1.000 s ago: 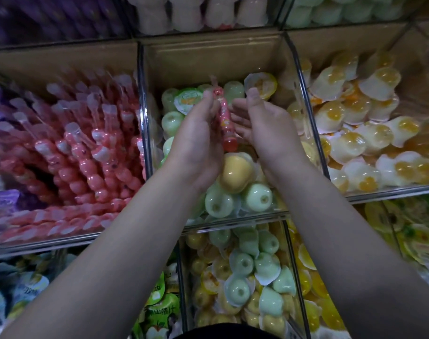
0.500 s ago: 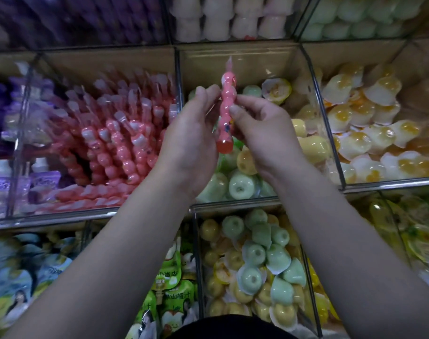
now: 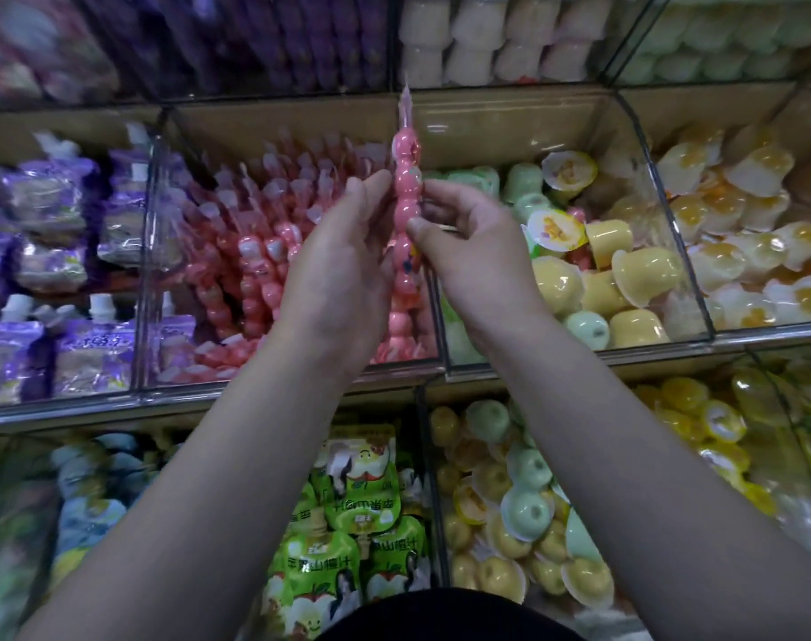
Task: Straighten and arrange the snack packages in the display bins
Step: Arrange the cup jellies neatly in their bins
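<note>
Left hand [image 3: 343, 266] and right hand [image 3: 477, 261] close together, pinching pink jelly stick [image 3: 408, 178] upright near right edge of matching-stick bin [image 3: 255, 127], likely aligning before slotting in.

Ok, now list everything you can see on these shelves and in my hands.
held stick pack: one, pink, upright between both hands
stick packs: many, pink, bin behind the hands
pouches: many, purple, middle row, far left
jelly cups: many, yellow and green, bin right of hands
fruit cups: many, white with orange, far-right bin
juice pouches: several, green, lower row, centre
mixed cups: many, green and yellow, lower bin right
pale cups: several, whitish, top row
left hand: holds the stick from its left
right hand: pinches the stick midway
</note>
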A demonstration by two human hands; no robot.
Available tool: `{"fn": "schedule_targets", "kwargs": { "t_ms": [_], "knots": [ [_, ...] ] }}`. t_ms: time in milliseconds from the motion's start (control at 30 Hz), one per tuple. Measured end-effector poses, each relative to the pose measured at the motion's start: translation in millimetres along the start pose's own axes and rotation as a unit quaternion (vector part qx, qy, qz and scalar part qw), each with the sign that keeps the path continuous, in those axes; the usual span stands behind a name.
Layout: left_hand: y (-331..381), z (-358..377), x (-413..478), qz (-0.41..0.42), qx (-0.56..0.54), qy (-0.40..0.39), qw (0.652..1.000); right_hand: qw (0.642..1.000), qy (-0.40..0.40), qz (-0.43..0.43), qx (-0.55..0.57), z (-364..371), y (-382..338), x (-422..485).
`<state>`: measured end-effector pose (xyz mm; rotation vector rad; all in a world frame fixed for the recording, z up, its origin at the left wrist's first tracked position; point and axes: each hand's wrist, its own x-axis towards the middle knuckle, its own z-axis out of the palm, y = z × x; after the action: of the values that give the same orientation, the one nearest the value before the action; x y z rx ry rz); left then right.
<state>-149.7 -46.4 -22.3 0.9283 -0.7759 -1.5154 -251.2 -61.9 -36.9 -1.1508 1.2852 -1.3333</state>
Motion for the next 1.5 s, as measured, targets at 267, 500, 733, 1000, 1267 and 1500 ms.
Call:
{"fn": "schedule_targets", "kwargs": {
  "t_ms": [267, 500, 733, 1000, 1267, 1500],
  "knots": [
    [10, -44, -5, -0.002, 0.059, -0.003, 0.998, 0.995, -0.005, -0.048, -0.085, 44, 16, -5],
    [10, -60, -5, -0.008, 0.136, -0.003, 0.991, 0.991, -0.001, -0.03, -0.134, 62, 31, -3],
    [20, -62, -12, -0.029, 0.095, -0.008, 0.995, 0.998, 0.008, 0.009, -0.064, 67, 22, -9],
    [23, -40, -32, -0.013, 0.053, -0.029, 0.998, 0.999, 0.014, 0.008, 0.029, 56, 3, -28],
    [18, -8, -53, 0.007, 0.081, -0.05, 0.995, 0.997, -0.001, -0.013, 0.078, 26, -17, -45],
    [0, 22, -58, 0.007, 0.099, -0.053, 0.994, 0.998, 0.003, -0.001, 0.056, -11, -25, -60]
  ]
}}
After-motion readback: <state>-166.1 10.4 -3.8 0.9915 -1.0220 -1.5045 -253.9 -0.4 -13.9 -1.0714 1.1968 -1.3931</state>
